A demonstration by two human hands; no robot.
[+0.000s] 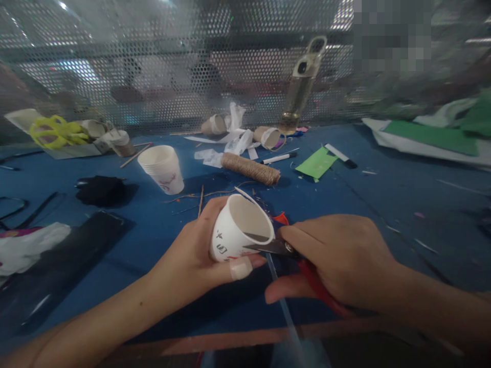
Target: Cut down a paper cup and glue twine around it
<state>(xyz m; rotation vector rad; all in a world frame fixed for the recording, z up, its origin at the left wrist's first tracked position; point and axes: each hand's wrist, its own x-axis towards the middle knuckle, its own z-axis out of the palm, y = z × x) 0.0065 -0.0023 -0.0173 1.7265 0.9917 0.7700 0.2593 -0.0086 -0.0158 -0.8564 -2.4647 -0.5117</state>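
Note:
My left hand (203,245) is wrapped round a white paper cup (230,230) with dark handwritten marks on its side. The cup is tilted, its mouth facing up and to the right, and a thin strip curls off its rim. In my right hand (341,255) are scissors (274,247) with red handles and dark blades. One blade reaches inside the cup and the other lies against its outer wall, so the rim sits between them. A tape covers my left thumb. Below the scissors runs a thin pale strip (284,306).
On the blue table (383,204), stacked paper cups (163,168) stand behind my left hand. A twine roll (251,168), markers (279,158), green paper (316,162) and a bottle (299,92) lie or stand farther back. Black cloth (102,190) is at left. A perforated metal screen (164,76) closes the back.

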